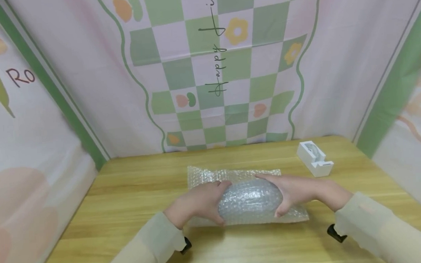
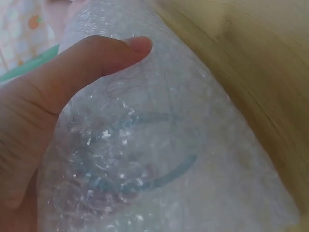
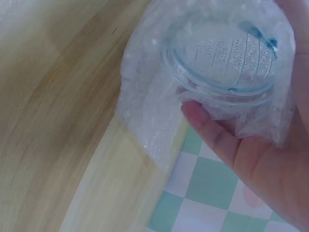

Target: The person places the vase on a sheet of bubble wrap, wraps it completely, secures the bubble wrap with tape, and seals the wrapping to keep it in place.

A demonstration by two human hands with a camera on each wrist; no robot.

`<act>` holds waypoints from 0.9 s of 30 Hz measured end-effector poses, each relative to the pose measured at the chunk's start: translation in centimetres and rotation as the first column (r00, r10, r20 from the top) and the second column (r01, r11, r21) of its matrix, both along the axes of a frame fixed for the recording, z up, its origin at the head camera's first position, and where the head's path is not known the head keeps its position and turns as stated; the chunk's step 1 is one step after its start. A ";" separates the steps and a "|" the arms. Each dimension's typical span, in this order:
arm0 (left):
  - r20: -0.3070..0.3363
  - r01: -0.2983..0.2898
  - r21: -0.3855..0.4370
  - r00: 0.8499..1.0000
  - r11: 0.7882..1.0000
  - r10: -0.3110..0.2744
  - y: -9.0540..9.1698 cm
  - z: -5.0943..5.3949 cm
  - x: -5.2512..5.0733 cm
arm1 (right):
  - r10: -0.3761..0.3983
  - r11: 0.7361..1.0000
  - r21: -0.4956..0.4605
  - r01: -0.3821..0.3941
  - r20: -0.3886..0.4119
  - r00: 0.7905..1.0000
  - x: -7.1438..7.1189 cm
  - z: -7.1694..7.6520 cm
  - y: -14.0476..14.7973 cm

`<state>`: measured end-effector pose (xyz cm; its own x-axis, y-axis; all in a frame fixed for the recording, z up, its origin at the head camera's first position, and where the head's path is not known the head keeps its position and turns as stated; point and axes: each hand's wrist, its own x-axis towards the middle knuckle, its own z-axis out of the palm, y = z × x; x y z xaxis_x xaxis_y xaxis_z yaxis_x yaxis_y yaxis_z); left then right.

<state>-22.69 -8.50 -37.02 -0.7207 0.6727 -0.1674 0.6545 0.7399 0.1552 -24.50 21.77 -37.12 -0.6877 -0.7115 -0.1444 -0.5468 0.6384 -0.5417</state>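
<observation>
A clear ribbed glass vessel (image 3: 229,58) with a bluish rim lies on its side, rolled in bubble wrap (image 1: 250,198). Its rim shows at the wrap's loose end in the right wrist view. My left hand (image 1: 204,200) grips the left end of the roll, its thumb lying over the wrap in the left wrist view. Another bluish ring shows through the plastic there. Around the right end my right hand (image 1: 294,188) is curled, thumb close to the rim. A flat edge of the wrap spreads out behind the roll.
On the wooden table (image 1: 129,205), a white tape dispenser (image 1: 314,158) with a roll of tape stands at the back right. Printed curtains (image 1: 211,68) hang behind the table and along both sides.
</observation>
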 end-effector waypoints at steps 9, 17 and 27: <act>-0.020 0.013 -0.029 1.000 0.999 -0.013 0.0 -0.2 0.0 | -0.007 1.000 -0.005 0.007 -0.113 0.994 0.9 0.8 0.0; -0.015 0.018 -0.022 1.000 1.000 -0.018 0.0 -0.4 -0.1 | 0.079 0.993 0.114 -0.026 -0.493 0.866 3.0 0.9 -0.3; 0.002 0.007 -0.057 1.000 0.998 -0.007 0.5 0.3 0.0 | 0.047 0.996 0.094 0.006 -0.557 0.829 3.7 -0.9 -0.6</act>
<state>-22.72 -8.00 -36.73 -0.7155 0.6674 -0.2065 0.6598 0.7427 0.1144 -20.84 21.16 -38.00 -0.6555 -0.7291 0.1969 -0.7521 0.6539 -0.0823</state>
